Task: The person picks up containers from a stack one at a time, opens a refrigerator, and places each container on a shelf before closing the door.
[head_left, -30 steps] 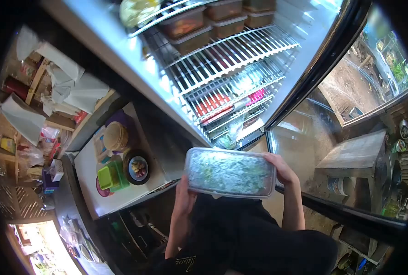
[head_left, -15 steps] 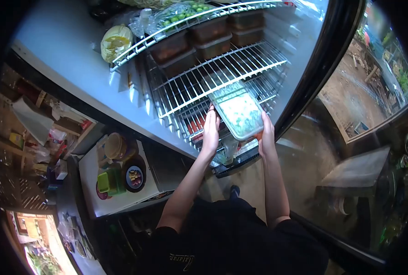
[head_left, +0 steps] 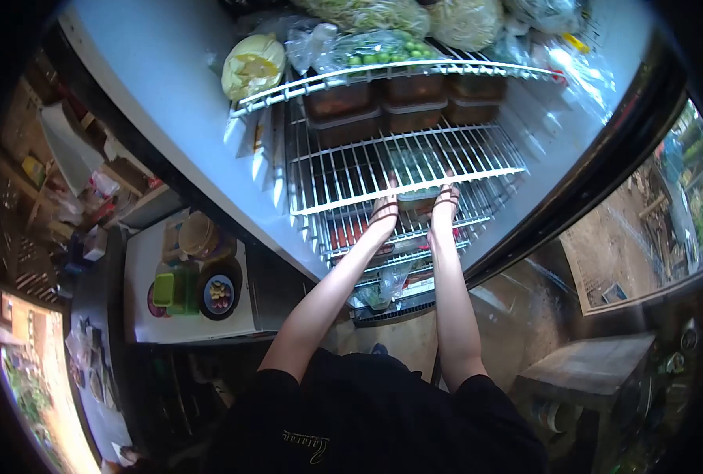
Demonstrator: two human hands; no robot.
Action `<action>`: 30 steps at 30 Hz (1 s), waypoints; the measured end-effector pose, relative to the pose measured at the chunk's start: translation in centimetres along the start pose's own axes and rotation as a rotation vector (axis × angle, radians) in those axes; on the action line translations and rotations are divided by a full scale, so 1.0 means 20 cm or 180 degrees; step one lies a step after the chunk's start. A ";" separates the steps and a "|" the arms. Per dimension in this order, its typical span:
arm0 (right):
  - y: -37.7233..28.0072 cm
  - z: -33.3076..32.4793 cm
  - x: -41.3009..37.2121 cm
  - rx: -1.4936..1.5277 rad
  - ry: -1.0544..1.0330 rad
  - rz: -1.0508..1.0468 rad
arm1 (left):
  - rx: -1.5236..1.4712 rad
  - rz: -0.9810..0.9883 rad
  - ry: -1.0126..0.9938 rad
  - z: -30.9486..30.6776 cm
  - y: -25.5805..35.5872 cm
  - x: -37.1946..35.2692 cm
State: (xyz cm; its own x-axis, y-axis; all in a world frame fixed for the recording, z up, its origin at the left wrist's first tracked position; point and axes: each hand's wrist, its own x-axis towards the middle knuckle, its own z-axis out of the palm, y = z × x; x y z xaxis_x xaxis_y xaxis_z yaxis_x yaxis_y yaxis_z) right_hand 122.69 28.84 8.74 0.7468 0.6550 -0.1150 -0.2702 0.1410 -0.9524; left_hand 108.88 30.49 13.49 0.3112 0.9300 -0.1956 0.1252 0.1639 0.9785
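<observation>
A clear plastic food container point(head_left: 417, 199) with pale green contents is inside the fridge, beneath a white wire shelf point(head_left: 462, 175) and above a lower one. My left hand point(head_left: 384, 215) grips its left side, while my right hand point(head_left: 444, 208) grips the right side. Shelf wires cross in front of the fingertips and the container's far part, so both show only in strips. Red items point(head_left: 346, 234) are seen through the wires left of my left hand.
Stacked brown-looking containers point(head_left: 414, 117) stand on the shelf above my hands. Bagged green produce point(head_left: 387, 54) and a cabbage-like vegetable point(head_left: 254, 68) lie on the top shelf. A white-topped table point(head_left: 189, 325) with a green container point(head_left: 179, 292) is at left; the fridge door frame point(head_left: 517, 245) borders the right.
Both hands have pushed the container from in front of the shelves to deeper inside, under the wire shelf. The view has shifted, bringing more of the top shelf into sight.
</observation>
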 end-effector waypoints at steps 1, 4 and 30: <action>0.00 0.03 0.00 -0.0056 0.0182 -0.0037 | 0.0056 0.0091 0.0013 0.00 -0.04 0.06; 0.00 0.15 0.22 0.0270 0.0777 0.0270 | 0.0216 0.0269 0.0042 0.02 -0.10 0.20; 0.25 0.10 0.02 0.0556 0.0144 -0.2001 | -0.0124 0.1086 -0.0587 -0.27 -0.11 -0.56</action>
State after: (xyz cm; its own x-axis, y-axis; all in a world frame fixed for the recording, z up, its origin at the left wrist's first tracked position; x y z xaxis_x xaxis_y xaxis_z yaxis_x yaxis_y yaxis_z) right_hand 120.36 31.29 4.49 0.8185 0.3770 0.4334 0.1345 0.6078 -0.7826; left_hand 100.02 21.58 13.87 0.4934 0.8591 0.1364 -0.0493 -0.1289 0.9904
